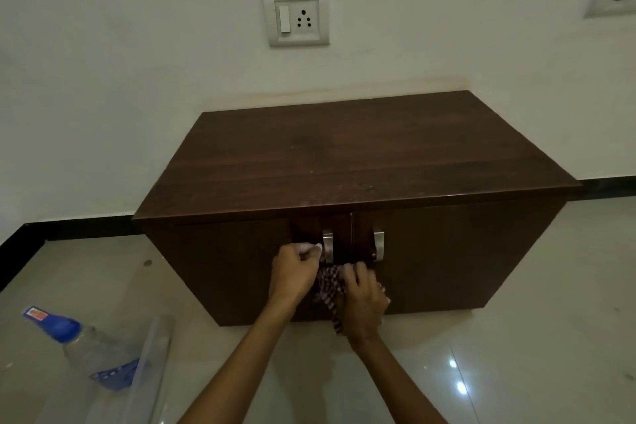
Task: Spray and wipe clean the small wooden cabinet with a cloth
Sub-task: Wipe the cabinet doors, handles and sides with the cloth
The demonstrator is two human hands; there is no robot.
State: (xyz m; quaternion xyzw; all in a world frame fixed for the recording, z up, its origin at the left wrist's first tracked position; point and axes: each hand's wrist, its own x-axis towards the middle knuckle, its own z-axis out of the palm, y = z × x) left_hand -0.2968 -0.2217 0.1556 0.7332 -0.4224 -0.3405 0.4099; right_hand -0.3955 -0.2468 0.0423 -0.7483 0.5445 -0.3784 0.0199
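Blue-capped bottle (74,334) lies near left. My right hand (364,299) clutches the checked cloth (327,286) against the front of the wooden cabinet (447,251), below its handles (378,244); my left hand (296,272) pinches something white (308,246) beside the left handle (328,246). Trailing cloth could snag a handle and tug its door open.

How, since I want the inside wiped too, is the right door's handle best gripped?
Grip the right handle round the middle of its upright metal bar, coming from the front: it stands proud of the door, leaving room for fingers.
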